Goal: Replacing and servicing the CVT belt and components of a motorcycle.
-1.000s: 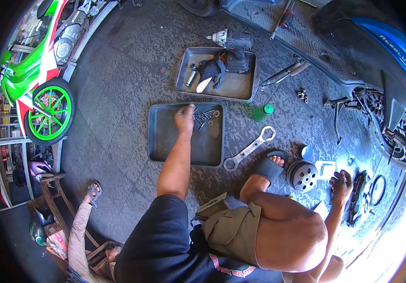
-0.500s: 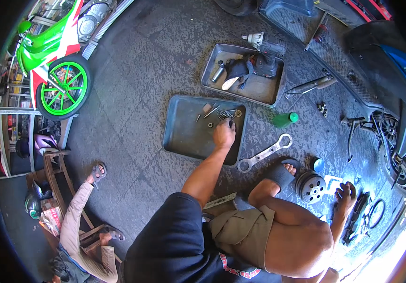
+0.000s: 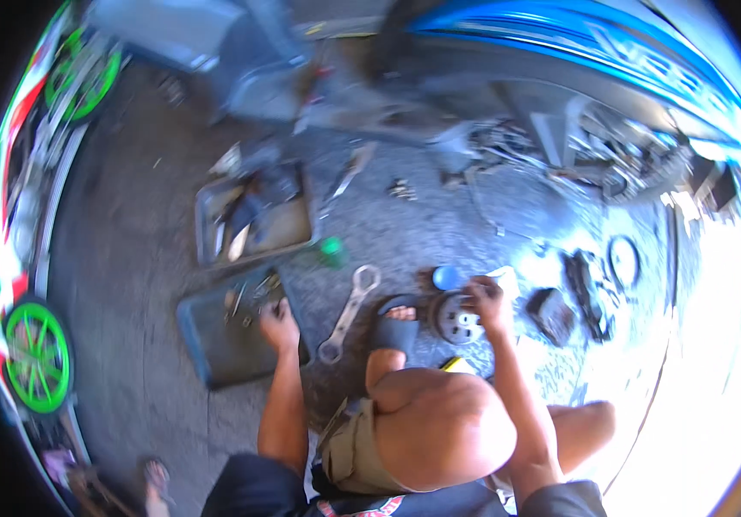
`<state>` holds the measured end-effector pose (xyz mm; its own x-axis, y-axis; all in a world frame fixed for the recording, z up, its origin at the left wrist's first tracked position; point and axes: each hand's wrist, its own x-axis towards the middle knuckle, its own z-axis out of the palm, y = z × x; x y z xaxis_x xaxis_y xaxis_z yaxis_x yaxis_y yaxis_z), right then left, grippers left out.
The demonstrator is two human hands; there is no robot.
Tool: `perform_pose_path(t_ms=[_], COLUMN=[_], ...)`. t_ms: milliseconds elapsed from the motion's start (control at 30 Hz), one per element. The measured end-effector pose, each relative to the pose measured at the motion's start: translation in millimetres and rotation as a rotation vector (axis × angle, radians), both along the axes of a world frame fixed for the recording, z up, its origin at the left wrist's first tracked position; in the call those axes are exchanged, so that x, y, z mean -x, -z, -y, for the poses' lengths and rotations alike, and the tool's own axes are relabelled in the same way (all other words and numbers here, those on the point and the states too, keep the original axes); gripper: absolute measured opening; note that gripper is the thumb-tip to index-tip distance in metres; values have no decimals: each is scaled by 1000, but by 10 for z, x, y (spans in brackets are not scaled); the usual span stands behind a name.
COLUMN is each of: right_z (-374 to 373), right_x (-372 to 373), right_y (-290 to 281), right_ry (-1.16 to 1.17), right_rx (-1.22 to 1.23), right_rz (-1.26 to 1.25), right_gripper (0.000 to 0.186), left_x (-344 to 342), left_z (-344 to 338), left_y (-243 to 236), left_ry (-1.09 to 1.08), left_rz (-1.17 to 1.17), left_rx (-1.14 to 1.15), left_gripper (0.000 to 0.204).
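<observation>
My left hand (image 3: 278, 321) is over the right part of a dark tray (image 3: 202, 345), its fingertips drawn together among loose bolts (image 3: 245, 302); what they pinch, if anything, is hidden. My right hand (image 3: 486, 300) is by a round metal drum with holes (image 3: 453, 326), its curled fingers smeared by motion. A blue round lid (image 3: 446, 278) lies beside it. A long double-ring wrench (image 3: 349, 314) is on the floor right of the tray, near my sandalled foot (image 3: 398, 323).
An upper tray (image 3: 207, 237) holds tools. A green bottle (image 3: 331, 252) stands nearby. A blue-and-dark scooter (image 3: 560, 52) spans the top, dark parts (image 3: 594, 293) lie at right, a green motorbike (image 3: 39, 353) is at left. Another person's foot (image 3: 155, 474) shows bottom left.
The view has swung right and blurred, bringing more of the scooter and bright floor into sight. My left hand stays at the bolts; my right hand has moved closer to the drum.
</observation>
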<state>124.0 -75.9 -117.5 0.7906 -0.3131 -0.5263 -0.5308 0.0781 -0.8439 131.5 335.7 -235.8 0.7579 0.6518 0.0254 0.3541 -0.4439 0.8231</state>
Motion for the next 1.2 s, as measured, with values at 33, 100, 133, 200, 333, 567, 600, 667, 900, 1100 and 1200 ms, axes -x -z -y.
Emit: perform_pose_path(t_ms=[33, 100, 133, 200, 333, 567, 600, 667, 900, 1100, 1200], right_z=[-67, -322, -475, -539, -481, 148, 285, 503, 827, 883, 932], right_x=[-19, -80, -111, -167, -256, -705, -779, -897, -1096, -1089, -1084], right_y=[54, -68, -99, -251, -352, -545, -530, -520, -301, -201, -225], right_ry=[-33, -53, -115, -126, 31, 270, 285, 321, 649, 671, 690], right_rx=[-26, -159, -112, -234, -245, -408, -374, -361, -469, -768, -802], right_rz=[23, 71, 143, 145, 240, 434, 462, 497, 531, 437, 454], right_gripper=[23, 23, 23, 21, 23, 20, 19, 20, 28, 24, 25], left_x=[-14, -58, -72, -237, -600, -1261, -1344, -1515, -1983, -2217, -2249], left_z=[313, 940, 1097, 1682, 2396, 3157, 3327, 3555, 4380, 4632, 4653], left_y=[-222, -610, -596, -1155, -1547, -1845, -1882, -1941, -2085, -2027, -1963], left_ry=[71, 171, 297, 518, 740, 1030, 1041, 1103, 931, 759, 742], left_rz=[-50, -112, -76, -190, -229, -195, -174, -175, 84, 214, 239], left_rx=[121, 503, 489, 889, 952, 722, 698, 619, 578, 545, 368], left_gripper=[20, 18, 17, 14, 11, 6, 8, 8, 9, 9, 13])
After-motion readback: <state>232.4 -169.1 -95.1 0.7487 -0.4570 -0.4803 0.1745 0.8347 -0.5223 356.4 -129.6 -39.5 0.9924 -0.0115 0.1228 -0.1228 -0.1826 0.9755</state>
